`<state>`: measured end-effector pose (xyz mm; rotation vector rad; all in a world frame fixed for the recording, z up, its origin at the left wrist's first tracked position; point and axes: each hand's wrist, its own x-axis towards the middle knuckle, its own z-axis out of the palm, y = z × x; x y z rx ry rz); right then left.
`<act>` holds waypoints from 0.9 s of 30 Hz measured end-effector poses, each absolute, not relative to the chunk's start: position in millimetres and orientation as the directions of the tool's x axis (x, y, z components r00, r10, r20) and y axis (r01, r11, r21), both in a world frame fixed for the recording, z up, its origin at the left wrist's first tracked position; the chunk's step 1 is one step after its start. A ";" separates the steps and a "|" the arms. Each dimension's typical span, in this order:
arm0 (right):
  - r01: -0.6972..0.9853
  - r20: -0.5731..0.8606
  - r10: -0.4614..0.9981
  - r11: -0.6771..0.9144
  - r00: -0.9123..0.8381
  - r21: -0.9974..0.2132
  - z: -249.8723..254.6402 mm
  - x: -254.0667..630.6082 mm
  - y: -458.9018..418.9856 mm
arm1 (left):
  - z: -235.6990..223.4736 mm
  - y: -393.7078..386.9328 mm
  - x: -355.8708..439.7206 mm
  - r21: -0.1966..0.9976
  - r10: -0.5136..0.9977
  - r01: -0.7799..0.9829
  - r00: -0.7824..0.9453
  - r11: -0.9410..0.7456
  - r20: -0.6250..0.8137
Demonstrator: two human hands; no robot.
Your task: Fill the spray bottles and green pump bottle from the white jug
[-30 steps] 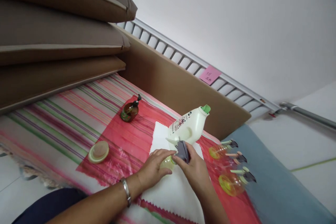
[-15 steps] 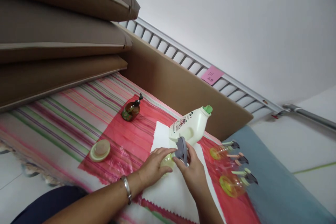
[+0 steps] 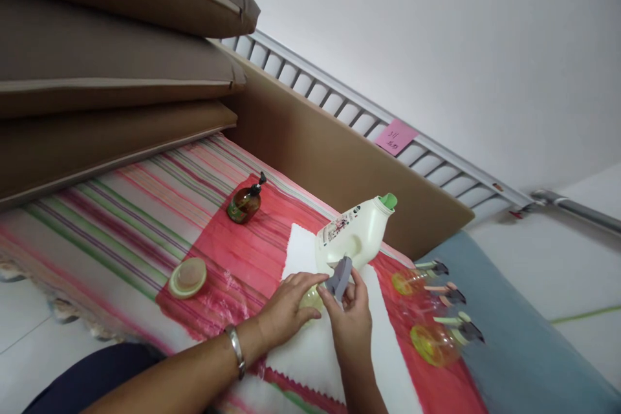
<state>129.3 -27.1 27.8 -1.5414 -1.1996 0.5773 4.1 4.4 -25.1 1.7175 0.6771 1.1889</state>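
My left hand (image 3: 286,307) wraps round a small pale green bottle (image 3: 310,299) lying on a white cloth (image 3: 310,349). My right hand (image 3: 350,317) pinches the grey spray head (image 3: 339,277) at the bottle's neck. A cream jug with a green cap (image 3: 356,233) stands just behind my hands, on the same cloth. A silver bracelet (image 3: 236,350) sits on my left wrist.
A brown pump bottle (image 3: 245,204) and a round lid (image 3: 187,277) rest on the red sheet (image 3: 233,252) over a striped cover (image 3: 97,220). Several small spray bottles (image 3: 431,317) lie at right. Brown cushions (image 3: 111,77) stack at left; a cardboard panel (image 3: 330,162) stands behind.
My right hand has turned the grey spray head on the small bottle, tilting it more upright. The view has shifted slightly; my left hand keeps its hold.
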 end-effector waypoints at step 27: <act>0.500 0.293 0.868 0.061 0.401 -0.864 22.7 118.6 -33.9 | -27.6 7.0 4.8 0.885 0.811 -0.054 0.377 -0.462 0.447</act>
